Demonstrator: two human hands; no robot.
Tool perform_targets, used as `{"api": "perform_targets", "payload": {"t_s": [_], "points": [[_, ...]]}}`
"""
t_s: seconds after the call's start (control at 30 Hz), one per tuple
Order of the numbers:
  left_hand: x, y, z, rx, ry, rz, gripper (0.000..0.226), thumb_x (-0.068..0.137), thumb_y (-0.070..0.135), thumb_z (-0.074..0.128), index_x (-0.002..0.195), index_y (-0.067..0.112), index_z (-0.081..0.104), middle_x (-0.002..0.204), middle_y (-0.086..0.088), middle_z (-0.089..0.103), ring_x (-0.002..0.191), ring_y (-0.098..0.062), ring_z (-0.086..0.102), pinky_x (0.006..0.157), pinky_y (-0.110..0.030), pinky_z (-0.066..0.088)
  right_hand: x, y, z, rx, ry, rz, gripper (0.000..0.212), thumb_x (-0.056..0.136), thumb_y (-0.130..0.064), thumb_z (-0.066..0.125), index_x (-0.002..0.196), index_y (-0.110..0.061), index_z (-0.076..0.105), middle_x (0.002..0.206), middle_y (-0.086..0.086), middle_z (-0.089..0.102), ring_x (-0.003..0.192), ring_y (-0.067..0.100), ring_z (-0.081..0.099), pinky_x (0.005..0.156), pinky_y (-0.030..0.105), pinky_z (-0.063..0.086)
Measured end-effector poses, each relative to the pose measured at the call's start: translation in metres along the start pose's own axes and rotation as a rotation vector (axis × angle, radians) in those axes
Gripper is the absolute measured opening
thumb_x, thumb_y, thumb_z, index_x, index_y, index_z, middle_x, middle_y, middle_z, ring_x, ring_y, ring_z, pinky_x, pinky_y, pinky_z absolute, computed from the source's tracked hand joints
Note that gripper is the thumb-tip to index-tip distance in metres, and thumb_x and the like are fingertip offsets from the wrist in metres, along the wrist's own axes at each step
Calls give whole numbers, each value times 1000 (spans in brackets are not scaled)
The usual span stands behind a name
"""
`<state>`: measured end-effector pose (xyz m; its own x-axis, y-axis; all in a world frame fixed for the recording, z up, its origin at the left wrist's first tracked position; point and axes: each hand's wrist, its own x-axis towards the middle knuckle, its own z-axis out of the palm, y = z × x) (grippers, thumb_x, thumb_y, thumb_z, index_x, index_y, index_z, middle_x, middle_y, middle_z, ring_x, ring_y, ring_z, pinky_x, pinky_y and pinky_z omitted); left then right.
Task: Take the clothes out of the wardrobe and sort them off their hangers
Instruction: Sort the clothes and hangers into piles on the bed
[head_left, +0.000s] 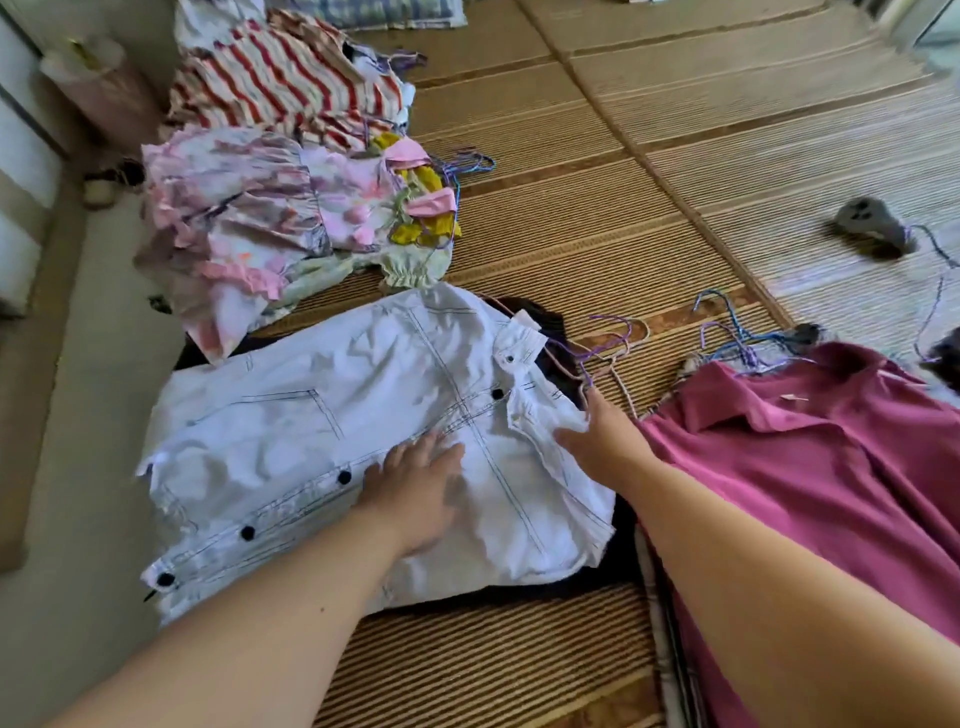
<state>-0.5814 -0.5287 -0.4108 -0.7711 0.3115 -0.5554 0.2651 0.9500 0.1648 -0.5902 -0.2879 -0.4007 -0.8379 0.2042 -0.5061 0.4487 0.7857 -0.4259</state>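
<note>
Jacket (332, 426), white with dark stitching and black buttons, lies spread over a dark garment (535, 322) near the left edge of the mat (571, 208). The left hand (415, 499) presses flat on its front, fingers straight. The right hand (597, 436) rests at the collar with fingers loosely extended, apart from the left. Wire hangers (608, 343) lie just beyond the collar. A magenta shirt (831, 467) lies to the right. Frilly pink clothes (270, 218) and a red-striped garment (280, 83) are heaped farther along the left edge.

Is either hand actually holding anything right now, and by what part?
The left hand lies flat on the white jacket, holding nothing. The right hand is at its edge near the collar; whether it grips cannot be told.
</note>
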Motion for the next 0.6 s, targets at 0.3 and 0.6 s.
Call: {"api": "perform_targets", "payload": {"t_s": [0.3, 0.6], "points": [[42, -42, 10, 33, -252, 133, 87, 81, 61, 53, 148, 42, 1, 159, -10, -4, 146, -31, 3, 117, -45, 15, 60, -15, 18, 351, 254, 247, 13, 87, -19, 55, 95, -10, 59, 83, 9, 61, 68, 23, 54, 57, 27, 39], [9, -28, -92, -205, 141, 115, 77, 83, 44, 59, 148, 38, 18, 158, -3, 12, 142, -26, 15, 114, -40, 23, -26, -70, -23, 68, 373, -22, 20, 91, -13, 46, 101, -16, 63, 90, 4, 66, 80, 26, 60, 68, 32, 48]]}}
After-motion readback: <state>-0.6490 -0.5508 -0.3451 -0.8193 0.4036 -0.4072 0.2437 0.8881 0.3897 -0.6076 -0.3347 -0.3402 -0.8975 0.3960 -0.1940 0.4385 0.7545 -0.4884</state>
